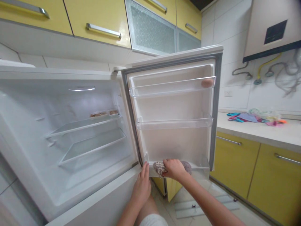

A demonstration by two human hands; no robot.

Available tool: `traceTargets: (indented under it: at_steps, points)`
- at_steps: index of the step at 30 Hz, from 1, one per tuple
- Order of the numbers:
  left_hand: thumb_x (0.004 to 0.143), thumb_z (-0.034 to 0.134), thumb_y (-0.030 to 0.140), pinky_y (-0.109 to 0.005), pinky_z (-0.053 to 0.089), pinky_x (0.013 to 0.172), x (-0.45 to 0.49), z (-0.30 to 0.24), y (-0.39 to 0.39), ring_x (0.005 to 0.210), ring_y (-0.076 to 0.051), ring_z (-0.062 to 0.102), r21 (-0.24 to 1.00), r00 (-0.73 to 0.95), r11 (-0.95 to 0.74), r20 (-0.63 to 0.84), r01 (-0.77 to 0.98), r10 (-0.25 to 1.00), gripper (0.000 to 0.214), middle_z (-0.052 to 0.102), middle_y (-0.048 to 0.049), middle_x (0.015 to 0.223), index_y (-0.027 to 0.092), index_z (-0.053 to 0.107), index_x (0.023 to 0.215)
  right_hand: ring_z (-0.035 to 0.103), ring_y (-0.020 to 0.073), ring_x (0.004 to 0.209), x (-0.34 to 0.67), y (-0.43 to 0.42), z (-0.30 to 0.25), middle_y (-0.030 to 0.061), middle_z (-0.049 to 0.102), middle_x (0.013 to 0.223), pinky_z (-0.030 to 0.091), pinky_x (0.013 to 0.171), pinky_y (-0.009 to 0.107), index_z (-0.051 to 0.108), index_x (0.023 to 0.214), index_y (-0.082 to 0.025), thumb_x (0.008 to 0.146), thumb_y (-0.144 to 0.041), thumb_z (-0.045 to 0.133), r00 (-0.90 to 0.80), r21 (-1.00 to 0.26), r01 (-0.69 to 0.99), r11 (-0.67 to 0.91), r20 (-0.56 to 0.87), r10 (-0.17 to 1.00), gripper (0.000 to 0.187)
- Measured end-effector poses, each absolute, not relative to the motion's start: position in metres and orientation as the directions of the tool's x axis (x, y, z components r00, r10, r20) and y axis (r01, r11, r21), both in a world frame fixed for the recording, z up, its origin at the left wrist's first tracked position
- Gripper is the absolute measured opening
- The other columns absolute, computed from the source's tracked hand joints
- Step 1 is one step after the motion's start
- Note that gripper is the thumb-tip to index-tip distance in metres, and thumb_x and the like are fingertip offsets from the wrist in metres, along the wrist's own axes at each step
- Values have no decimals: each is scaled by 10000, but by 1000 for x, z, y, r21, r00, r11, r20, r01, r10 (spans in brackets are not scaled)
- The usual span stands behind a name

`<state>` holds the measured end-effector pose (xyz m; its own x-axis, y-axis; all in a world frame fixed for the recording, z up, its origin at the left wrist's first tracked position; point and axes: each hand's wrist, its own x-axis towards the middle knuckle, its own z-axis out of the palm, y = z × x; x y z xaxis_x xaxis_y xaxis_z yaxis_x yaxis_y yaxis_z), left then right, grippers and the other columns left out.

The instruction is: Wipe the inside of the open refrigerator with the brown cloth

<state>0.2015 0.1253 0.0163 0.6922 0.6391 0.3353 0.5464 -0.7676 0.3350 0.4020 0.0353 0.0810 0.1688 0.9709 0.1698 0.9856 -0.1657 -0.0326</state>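
A fridge door [171,106] stands wide open in front of me, showing its white inner side. My right hand [175,169] is closed on a patterned brown-and-white cloth [160,169], pressed against the clear bottom door shelf [202,166]. Part of the cloth sticks out past the far side of the hand. Near the shelf's left end, the outstretched fingers of my left hand [143,182] rest against the door's lower corner, apparently holding nothing. Above are a middle door shelf [174,124] and a top door shelf [164,89] with a round brownish item [207,83] at its right end.
On the left, the fridge compartment [91,94] holds glass shelves and small food packs [101,114]. Bags and cloths [249,117] lie on the right counter [289,131]. Glass-like panels [188,211] lie on the floor. A water heater [272,28] hangs at the upper right.
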Motion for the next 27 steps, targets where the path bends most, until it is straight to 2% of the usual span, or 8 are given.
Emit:
traceTargets:
  at_steps: [9,12,19,23,27]
  points:
    - [811,352,55,-410,397,1175,204,19,120,1493,-263,344,327,661,-728,307,602,684,860,81,-124,1705,145,16,1598,719,285,952,358,82,80,125,733,1071,524,746,330,619,1089,-175,768,-373,722,93,-37,995,-88,176,980,391]
    - [802,358,57,-417,436,1135,202,22,118,1442,-278,418,267,654,-718,298,642,695,858,88,-109,1706,147,57,1600,712,276,961,358,76,79,120,724,1082,517,758,328,597,1104,-182,792,-379,718,81,-34,997,-76,192,978,388]
    - [772,357,28,-394,484,1060,196,38,114,1322,-275,520,112,659,-700,259,705,706,832,251,-53,1677,193,246,1579,679,257,981,377,50,73,93,706,1058,475,779,310,575,1072,-197,829,-403,726,63,-15,998,-62,244,968,352]
    - [781,335,23,-405,505,1026,198,40,113,1262,-282,553,94,652,-689,253,719,715,810,258,-64,1674,172,263,1574,655,249,991,400,29,67,82,692,1042,444,782,303,572,1053,-202,860,-412,700,85,-4,996,-87,263,961,313]
    - [773,355,22,-387,493,1033,197,39,113,1256,-268,549,104,650,-692,269,714,711,832,279,-54,1668,201,249,1579,636,247,984,425,4,59,66,678,1026,413,777,312,573,1053,-210,870,-383,687,98,22,994,-109,302,948,276]
